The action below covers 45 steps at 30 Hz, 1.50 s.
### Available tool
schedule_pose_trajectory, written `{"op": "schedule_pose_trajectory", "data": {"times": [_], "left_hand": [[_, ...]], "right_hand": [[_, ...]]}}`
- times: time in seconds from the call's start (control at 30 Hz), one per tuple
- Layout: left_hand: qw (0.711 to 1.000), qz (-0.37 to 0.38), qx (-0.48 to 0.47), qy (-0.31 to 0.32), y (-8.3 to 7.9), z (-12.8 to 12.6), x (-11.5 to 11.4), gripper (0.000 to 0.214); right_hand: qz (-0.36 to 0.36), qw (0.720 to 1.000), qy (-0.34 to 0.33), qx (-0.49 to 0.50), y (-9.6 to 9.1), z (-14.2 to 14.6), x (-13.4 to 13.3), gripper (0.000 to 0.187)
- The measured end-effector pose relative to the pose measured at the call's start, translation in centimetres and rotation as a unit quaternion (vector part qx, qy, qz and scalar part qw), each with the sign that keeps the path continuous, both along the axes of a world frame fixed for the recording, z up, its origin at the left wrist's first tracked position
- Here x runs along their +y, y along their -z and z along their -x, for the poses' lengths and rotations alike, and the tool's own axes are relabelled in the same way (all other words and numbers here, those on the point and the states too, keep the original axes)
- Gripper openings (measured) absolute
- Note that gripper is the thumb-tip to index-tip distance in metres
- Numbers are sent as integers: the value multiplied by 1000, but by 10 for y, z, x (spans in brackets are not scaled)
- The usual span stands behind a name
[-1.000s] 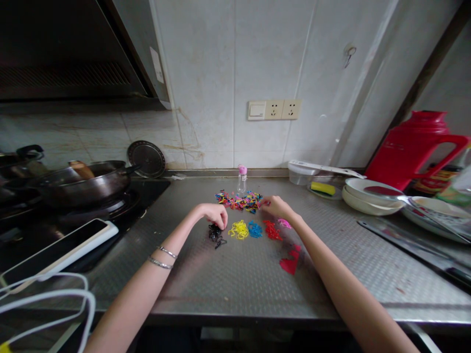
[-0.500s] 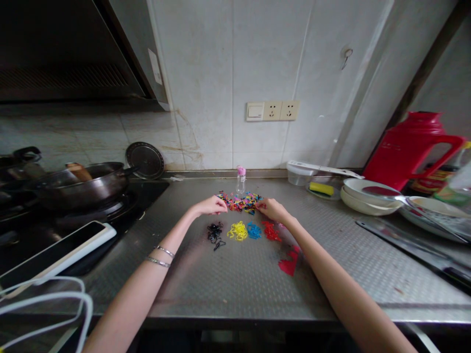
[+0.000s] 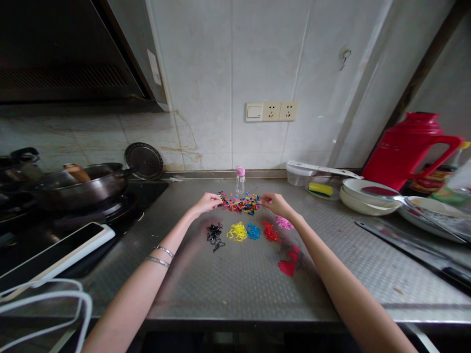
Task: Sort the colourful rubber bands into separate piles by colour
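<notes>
A mixed heap of small coloured loops that look like rubber bands (image 3: pixel 241 203) lies on the metal counter. At the heap's left edge is my left hand (image 3: pixel 206 203), its fingers pinched together. My right hand (image 3: pixel 275 202) is pinched at the right edge; what either hand grips is too small to tell. Nearer me lie sorted little piles: black bands (image 3: pixel 214 234), yellow bands (image 3: pixel 237 232), blue bands (image 3: pixel 253 231), red bands (image 3: pixel 271 231) and, partly behind my right wrist, pink bands (image 3: pixel 284 222). Behind the heap stands a clear bottle with a pink cap (image 3: pixel 240 180).
A red heart-shaped piece (image 3: pixel 288 264) lies near my right forearm. On the right are stacked bowls (image 3: pixel 364 201), a knife (image 3: pixel 415 250), a yellow sponge (image 3: pixel 321 189) and a red thermos (image 3: pixel 408 149). To the left sit a pan (image 3: pixel 88 189) on the stove and a white device (image 3: pixel 66 250) with a cable.
My left hand has shifted slightly back and left along the heap's edge. My right hand has moved a little right and turned, uncovering more of the pink pile.
</notes>
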<state>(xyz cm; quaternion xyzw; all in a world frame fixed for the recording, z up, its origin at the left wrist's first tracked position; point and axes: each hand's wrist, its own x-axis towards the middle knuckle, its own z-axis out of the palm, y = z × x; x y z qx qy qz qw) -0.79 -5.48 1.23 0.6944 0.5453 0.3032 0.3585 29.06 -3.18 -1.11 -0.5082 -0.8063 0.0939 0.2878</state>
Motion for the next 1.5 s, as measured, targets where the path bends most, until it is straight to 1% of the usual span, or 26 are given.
{"op": "schedule_pose_trajectory", "data": {"times": [0.07,0.13,0.17,0.23,0.3,0.37,0.47,0.53,0.63,0.73,0.8,0.9,0.97,1.07,1.3,1.4,1.5], "left_hand": [[1000,3,-1,-8,1,-1,0,31],[1000,4,-2,-13,1,-1,-1,31],[1000,3,-2,-18,1,-2,-1,31],[999,-5,0,-34,3,-2,1,30],[998,-19,2,-51,7,0,5,29],[997,-34,8,-62,14,2,11,29],[996,-60,30,-66,25,9,21,25],[994,-72,51,-70,30,12,26,22],[987,-93,97,-86,33,16,28,18],[981,-110,131,-91,33,14,25,18],[982,-111,137,-63,33,11,21,22],[983,-111,145,-5,34,3,17,27],[980,-121,159,9,36,-2,15,28],[974,-141,177,-2,40,-6,16,24],[969,-172,175,-26,44,-9,16,20],[967,-193,163,-37,43,-10,17,20],[970,-203,125,-39,39,-11,16,20]], "right_hand": [[5,1000,-9,21,-6,-6,-1,26],[27,999,-19,39,-12,-14,-2,25],[50,997,-23,46,-16,-18,-2,25],[116,992,-25,51,-21,-30,-2,26],[191,980,-23,51,-24,-43,-2,26],[243,968,-28,53,-25,-57,-1,26],[296,953,-36,54,-25,-71,-2,27],[313,947,-38,53,-24,-76,-3,28],[304,951,-36,51,-23,-77,-3,30],[268,962,-10,52,-22,-73,0,28],[249,967,8,55,-21,-68,2,26],[234,971,14,54,-19,-59,3,24],[226,973,12,49,-18,-55,3,22],[211,977,6,39,-16,-51,3,22],[175,984,19,18,-16,-48,1,25],[158,987,22,-5,-16,-46,0,27],[119,992,22,-45,-16,-44,0,28]]}}
